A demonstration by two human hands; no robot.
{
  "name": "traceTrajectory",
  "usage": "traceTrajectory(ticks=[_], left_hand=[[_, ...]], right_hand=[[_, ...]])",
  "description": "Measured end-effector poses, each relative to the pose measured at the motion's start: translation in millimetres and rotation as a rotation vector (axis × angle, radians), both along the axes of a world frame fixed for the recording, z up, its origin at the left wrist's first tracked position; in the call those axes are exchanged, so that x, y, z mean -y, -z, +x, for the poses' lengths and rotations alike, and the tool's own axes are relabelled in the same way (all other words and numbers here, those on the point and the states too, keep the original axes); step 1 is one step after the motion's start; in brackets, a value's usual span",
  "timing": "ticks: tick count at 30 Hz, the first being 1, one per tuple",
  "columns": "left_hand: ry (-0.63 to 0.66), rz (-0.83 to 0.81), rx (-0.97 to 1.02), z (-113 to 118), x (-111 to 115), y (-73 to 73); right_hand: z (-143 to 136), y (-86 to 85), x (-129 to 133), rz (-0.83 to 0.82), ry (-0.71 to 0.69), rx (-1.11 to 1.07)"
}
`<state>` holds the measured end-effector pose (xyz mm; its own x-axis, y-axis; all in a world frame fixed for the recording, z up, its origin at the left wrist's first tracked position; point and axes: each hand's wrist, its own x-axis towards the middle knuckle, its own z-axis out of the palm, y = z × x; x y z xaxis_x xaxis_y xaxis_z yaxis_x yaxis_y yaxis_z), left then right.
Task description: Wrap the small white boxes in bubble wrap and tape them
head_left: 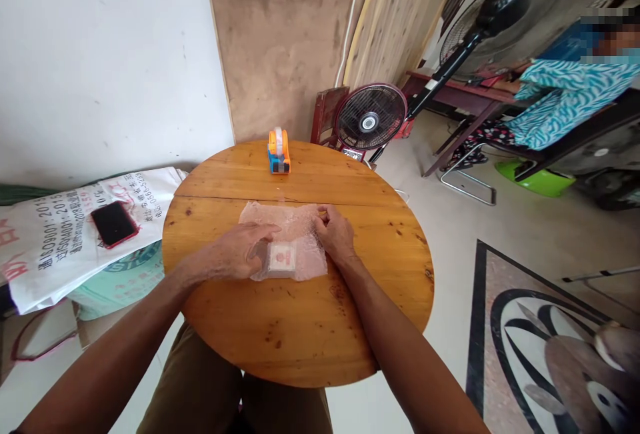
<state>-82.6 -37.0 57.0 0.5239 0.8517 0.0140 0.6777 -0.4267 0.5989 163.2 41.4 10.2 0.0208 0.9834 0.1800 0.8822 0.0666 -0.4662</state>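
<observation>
A sheet of clear bubble wrap point(295, 221) lies on the round wooden table point(300, 327). On its near part sits a small white box point(283, 257) with a reddish mark on top. My left hand point(245, 247) rests over the wrap's left side, fingers apart, its thumb close to the box's left side. At the wrap's right edge, my right hand point(334, 229) has its fingers curled together, pinching the edge of the sheet. An orange and blue tape dispenser point(279, 152) with a roll of tape stands near the table's far edge.
Left of the table, a phone point(115, 224) lies on white printed sacks point(55, 234). Beyond the far right edge stands a fan point(371, 121). A person in a blue patterned top point(575, 97) sits at a dark red table point(460, 91) at the upper right.
</observation>
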Motion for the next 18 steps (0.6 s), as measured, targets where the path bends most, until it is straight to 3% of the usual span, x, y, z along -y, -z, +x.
traceTrajectory(ticks=[3,7,12,15,18], left_hand=[[-0.054,-0.010,0.000,-5,3,-5.7],[-0.080,-0.064,0.067,-9,23,-22.4],[0.191,-0.152,0.136,-2,58,-39.3],[0.319,-0.237,0.161,4,69,-36.5],[0.302,-0.313,0.176,9,72,-26.2]], right_hand=[[0,-0.8,1,0.001,-0.004,-0.002],[0,-1.3,1,-0.002,0.003,-0.007],[-1,-2.4,1,0.000,0.009,-0.016],[-1,-3.0,2,-0.003,0.011,-0.024],[-1,-2.5,1,0.001,0.002,-0.035]])
